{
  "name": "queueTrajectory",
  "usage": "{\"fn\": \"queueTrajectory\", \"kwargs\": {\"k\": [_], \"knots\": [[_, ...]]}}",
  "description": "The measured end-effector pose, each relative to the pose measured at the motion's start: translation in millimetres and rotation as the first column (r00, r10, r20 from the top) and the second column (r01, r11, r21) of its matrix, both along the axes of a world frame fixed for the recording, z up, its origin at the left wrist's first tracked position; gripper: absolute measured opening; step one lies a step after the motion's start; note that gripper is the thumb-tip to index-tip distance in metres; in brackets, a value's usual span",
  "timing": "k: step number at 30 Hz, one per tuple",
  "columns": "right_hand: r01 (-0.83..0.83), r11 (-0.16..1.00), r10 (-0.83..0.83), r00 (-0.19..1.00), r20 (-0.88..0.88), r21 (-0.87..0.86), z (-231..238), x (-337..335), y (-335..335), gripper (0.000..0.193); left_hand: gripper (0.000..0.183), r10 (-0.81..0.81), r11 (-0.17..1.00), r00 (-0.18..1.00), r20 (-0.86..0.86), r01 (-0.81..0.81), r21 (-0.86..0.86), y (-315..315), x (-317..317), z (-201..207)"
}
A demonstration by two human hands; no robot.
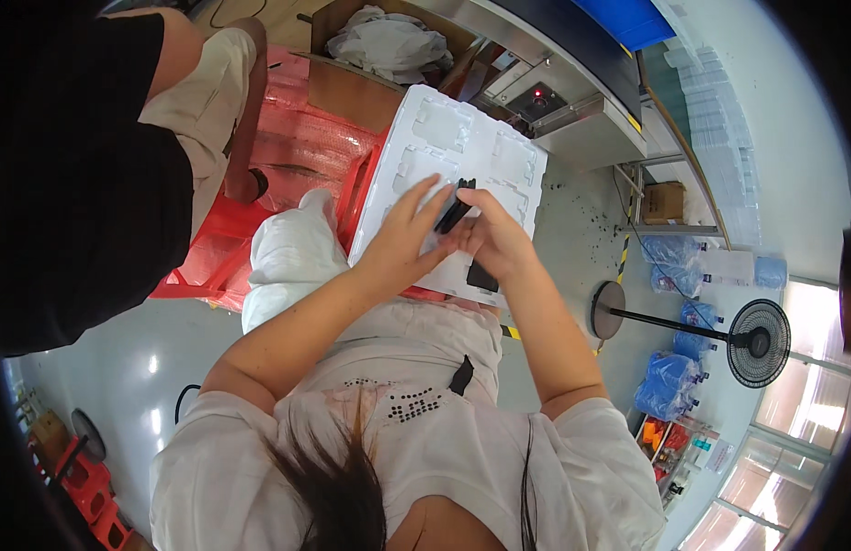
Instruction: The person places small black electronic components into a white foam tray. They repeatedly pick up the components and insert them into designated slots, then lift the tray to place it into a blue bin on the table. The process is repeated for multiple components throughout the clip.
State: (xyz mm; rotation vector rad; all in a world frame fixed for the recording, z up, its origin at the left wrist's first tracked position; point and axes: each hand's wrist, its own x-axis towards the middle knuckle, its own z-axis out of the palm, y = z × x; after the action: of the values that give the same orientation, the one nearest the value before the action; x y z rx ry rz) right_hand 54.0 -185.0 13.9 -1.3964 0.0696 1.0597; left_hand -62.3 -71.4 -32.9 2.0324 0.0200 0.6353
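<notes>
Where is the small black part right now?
In the head view, the black part sits centre, pinched between the left hand and right hand, just above the white moulded tray.

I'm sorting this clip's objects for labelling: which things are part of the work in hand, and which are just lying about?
In use: left hand, right hand, small black part held between them, white moulded tray beneath.

Lying about: red crate, cardboard box, standing fan, blue bags.
</notes>
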Motion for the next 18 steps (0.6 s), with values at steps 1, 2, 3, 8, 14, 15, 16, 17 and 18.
{"fn": "queueTrajectory", "kwargs": {"k": [1, 2, 3, 8, 14, 15, 16, 17, 18], "knots": [[0.020, 0.997, -0.009, 0.991, -0.130, 0.080, 3.4, -5.8, -0.9, 0.060, 0.058, -0.040, 0.995, 0.998, -0.042, 0.036, -0.094, 1.5, 5.6, 1.7], [0.007, 0.999, -0.002, 0.995, -0.099, 0.048, 9.1, -12.2, -0.4, 0.051, 0.056, -0.085, 0.980, 0.993, -0.080, 0.069, -0.188, 3.0, 10.9, 3.8], [-0.017, 1.000, 0.016, 0.999, -0.046, -0.022, 11.7, -12.1, -3.6, 0.051, 0.054, -0.141, 0.953, 0.983, -0.116, 0.103, -0.284, 2.7, 14.8, 6.0], [-0.121, 0.897, 0.295, 0.881, 0.370, -0.426, 14.0, -1.3, -25.9, 0.051, 0.031, -0.201, 0.558, 0.963, -0.178, -0.037, -0.829, 0.8, 34.9, -11.3], [-0.071, 0.991, 0.085, 0.989, 0.118, -0.117, -13.2, 39.4, -39.4, 0.025, 0.030, -0.301, 0.339, 0.909, -0.288, -0.180, -0.923, -0.7, 57.3, -5.7], [-0.051, 0.995, 0.064, 0.987, 0.149, -0.088, -17.4, 43.4, -38.8, 0.025, 0.028, -0.285, 0.337, 0.918, -0.274, -0.172, -0.926, 3.6, 63.3, -9.7], [-0.031, 0.998, 0.041, 0.983, 0.180, -0.059, -20.6, 47.2, -38.1, 0.025, 0.026, -0.270, 0.335, 0.927, -0.260, -0.163, -0.928, 9.5, 69.6, -14.9], [-0.010, 0.999, 0.016, 0.978, 0.209, -0.030, -21.9, 51.1, -36.9, 0.024, 0.024, -0.256, 0.332, 0.935, -0.245, -0.153, -0.931, 15.0, 76.7, -17.6], [0.046, 0.999, -0.044, 0.977, 0.207, -0.007, -22.5, 55.9, -37.0, 0.024, 0.024, -0.228, 0.283, 0.944, -0.240, -0.172, -0.944, 19.3, 82.4, -11.0]]}}
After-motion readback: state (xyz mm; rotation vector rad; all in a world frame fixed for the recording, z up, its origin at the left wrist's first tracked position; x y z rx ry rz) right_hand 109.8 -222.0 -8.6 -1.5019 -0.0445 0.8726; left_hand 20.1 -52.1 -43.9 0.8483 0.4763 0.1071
